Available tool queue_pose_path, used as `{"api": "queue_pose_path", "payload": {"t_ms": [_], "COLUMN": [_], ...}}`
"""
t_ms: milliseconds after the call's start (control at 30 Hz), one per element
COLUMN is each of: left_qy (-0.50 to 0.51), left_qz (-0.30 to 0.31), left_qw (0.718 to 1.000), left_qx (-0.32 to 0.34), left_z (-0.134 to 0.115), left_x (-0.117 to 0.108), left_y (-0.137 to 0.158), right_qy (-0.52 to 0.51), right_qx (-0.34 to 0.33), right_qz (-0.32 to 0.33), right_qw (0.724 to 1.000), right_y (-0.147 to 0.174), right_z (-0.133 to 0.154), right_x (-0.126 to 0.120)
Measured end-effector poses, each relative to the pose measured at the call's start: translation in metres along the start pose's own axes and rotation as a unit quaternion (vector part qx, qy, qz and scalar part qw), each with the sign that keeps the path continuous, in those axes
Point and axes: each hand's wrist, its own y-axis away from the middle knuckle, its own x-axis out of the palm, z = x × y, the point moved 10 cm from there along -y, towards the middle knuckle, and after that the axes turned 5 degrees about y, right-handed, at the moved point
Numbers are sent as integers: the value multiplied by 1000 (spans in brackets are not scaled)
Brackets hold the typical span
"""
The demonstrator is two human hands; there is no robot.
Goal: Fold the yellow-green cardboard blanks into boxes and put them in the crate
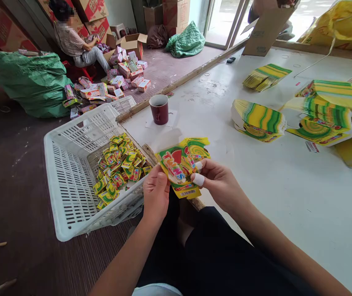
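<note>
Pinching yellow printed carton (pixel 176 166) between thumb and fingers: left hand (pixel 156 195) at its left edge, right hand (pixel 217 176) at its right (white tape (pixel 198 179) on two digits). Carton held by table (pixel 287 197) edge, right of white basket (pixel 63 232) of small boxes (pixel 117 176).

Pretty dim brownish floor (pixel 24 152), pale wall (pixel 120 16) in back, tons of daylight through the glass door (pixel 220 24), scuffed white surface (pixel 287 197) with a wooden edge (pixel 188 84).

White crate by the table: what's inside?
A loose heap of small yellow-green printed cartons shows in the white crate. Lower layers and the floor beneath are covered by the heap.
</note>
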Motion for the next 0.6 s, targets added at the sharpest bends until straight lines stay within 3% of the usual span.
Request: {"api": "queue_pose_path", "payload": {"t_ms": [100,267,333,433,500,600], "left_qy": [-19,-27,-38,-56,-58,-118], "left_qz": [-1,-48,-43,8,39,88], "left_qw": [999,998,998,998,997,988], "left_qx": [-34,-3,-1,-19,-34,-40], "left_z": [11,13,13,4,-11,-41], "left_x": [-3,-16,-16,-8,-8,-11], "left_y": [2,2,0,-6,-11,-16], "right_qy": [-18,-22,4,115,263,484], "right_qx": [16,36,17,-77,-176,-328], "right_qz": [-15,21,29,2,-21,-7], "right_qw": [1000,999,999,990,948,811], "right_y": [0,3,4,5,12,30], "right_z": [-4,-10,-8,12,34,61], "right_x": [-3,11,13,3,-1,16]}}
